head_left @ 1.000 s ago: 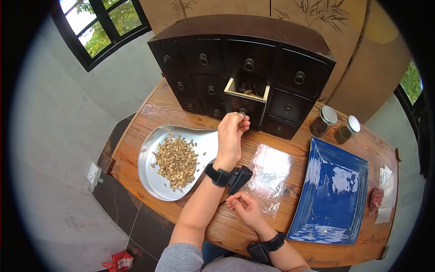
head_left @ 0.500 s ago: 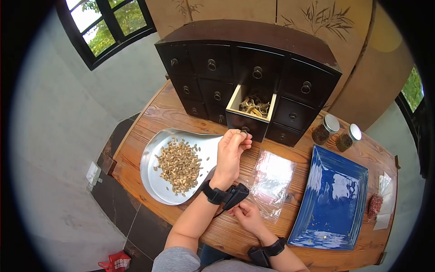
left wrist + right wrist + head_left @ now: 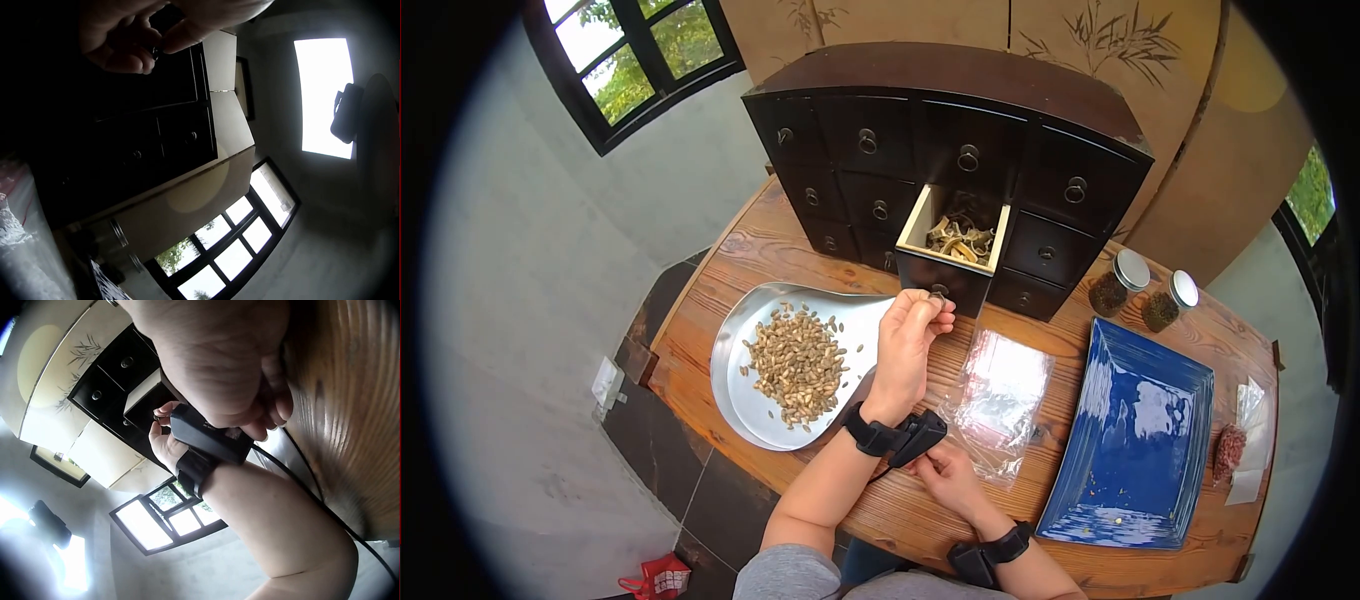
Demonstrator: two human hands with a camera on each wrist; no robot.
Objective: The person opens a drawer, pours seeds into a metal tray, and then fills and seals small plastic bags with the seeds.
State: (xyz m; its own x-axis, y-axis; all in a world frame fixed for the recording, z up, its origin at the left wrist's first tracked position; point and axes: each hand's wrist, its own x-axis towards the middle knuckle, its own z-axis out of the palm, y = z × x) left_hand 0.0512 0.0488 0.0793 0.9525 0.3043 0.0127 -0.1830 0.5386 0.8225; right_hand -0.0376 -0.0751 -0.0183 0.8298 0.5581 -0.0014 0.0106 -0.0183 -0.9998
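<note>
In the head view, my left hand (image 3: 905,345) pinches the ring pull (image 3: 939,291) of a small dark drawer (image 3: 943,277). This drawer stands out from the cabinet (image 3: 960,75), with dried, curled pale and brown pieces (image 3: 961,240) inside. In the left wrist view, the left hand's (image 3: 147,31) thumb and fingers meet at the pull. My right hand (image 3: 952,482) is low over the table's near side, beside the black device on the left wrist. In the right wrist view, its fingers (image 3: 275,406) hang loosely curled near a black cable (image 3: 306,481), nothing visible in them.
A metal scoop-shaped tray (image 3: 730,400) with seed-like pieces lies left of the left arm. Clear plastic bags (image 3: 1000,390) lie right of it, then a blue rectangular plate (image 3: 1135,440). Two lidded jars (image 3: 1122,284) stand behind the plate; a small red packet (image 3: 1228,452) lies at the right.
The drawer has come further out of the cabinet with my left hand on its pull, showing more of its contents. My right hand is now partly behind the left wrist's device.
</note>
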